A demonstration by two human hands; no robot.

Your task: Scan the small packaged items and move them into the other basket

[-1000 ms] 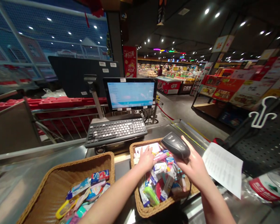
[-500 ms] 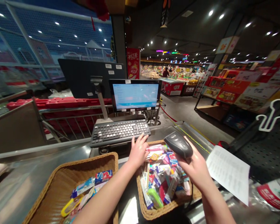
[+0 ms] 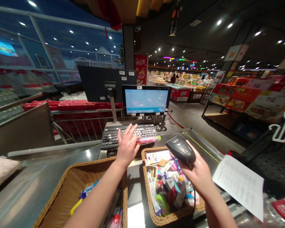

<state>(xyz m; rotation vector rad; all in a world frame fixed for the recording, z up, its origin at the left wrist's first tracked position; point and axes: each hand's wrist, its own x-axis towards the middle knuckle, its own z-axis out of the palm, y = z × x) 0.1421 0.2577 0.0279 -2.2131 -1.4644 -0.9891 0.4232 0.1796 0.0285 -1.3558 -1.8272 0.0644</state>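
My left hand (image 3: 126, 146) is raised over the gap between two wicker baskets and grips a slim pink packaged item (image 3: 149, 139) that sticks out to the right, in front of the keyboard (image 3: 129, 134). My right hand (image 3: 197, 172) holds a dark handheld barcode scanner (image 3: 180, 149) above the right basket (image 3: 156, 217), its head pointing up and left toward the pink item. The right basket is full of small colourful packets. The left basket (image 3: 68, 186) holds a few packets near its bottom, partly hidden behind my left forearm.
A checkout screen (image 3: 145, 100) stands behind the keyboard on a steel counter (image 3: 33, 190). A printed sheet (image 3: 239, 183) lies at the right beside a black perforated panel. Red rails and metal bars run behind the counter. Shop shelves and an aisle lie beyond.
My left hand came out of the right basket with the pink item and lifted it up and left toward the keyboard. The scanner hand stayed nearly still. My view swung left.
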